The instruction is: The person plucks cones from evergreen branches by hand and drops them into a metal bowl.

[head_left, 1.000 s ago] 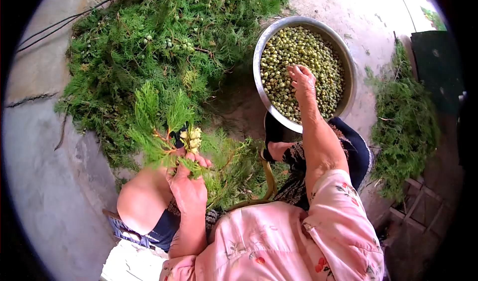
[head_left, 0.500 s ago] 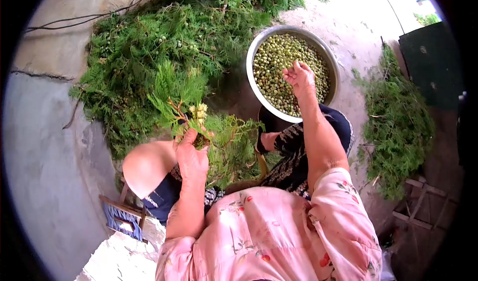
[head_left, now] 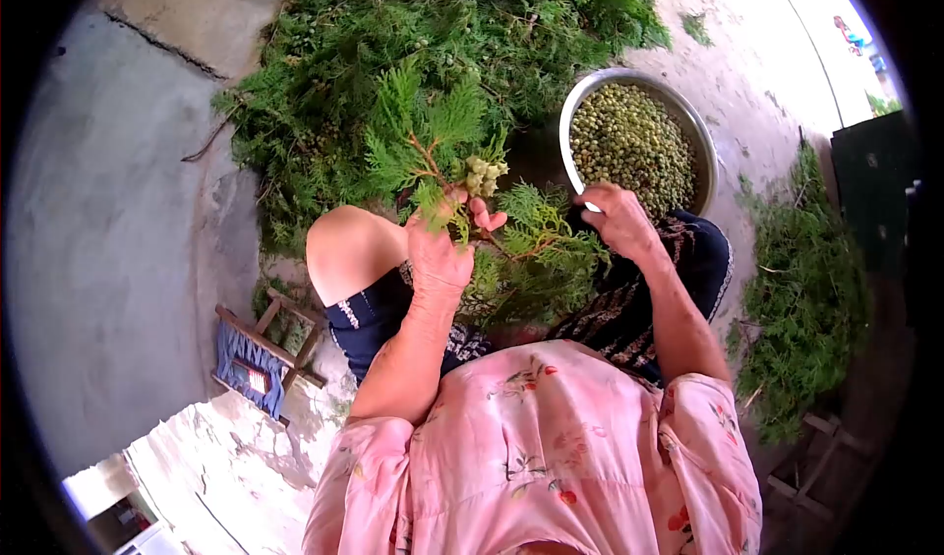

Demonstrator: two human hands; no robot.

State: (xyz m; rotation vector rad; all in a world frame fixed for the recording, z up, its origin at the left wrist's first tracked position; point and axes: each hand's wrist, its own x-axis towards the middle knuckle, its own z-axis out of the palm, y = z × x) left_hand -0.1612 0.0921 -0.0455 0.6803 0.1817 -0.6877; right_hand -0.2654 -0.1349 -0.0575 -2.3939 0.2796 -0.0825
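My left hand is closed around a leafy cypress branch in front of my knees. A cluster of pale green cones sits on it just above my fingers. More of the foliage spreads to the right, towards my other hand. My right hand is at the near-left rim of a metal basin, its fingers curled in. Whatever those fingers hold, if anything, is hidden. Small round green cones fill much of the basin.
A large heap of cut cypress branches lies beyond my left knee. Another pile is on the floor at the right, near a dark green panel. A small wooden stool with blue cloth stands at lower left.
My right hand has come back from above the cones to the basin's near rim, its fingers now curled. My left hand still grips the branch. The whole view has shifted.
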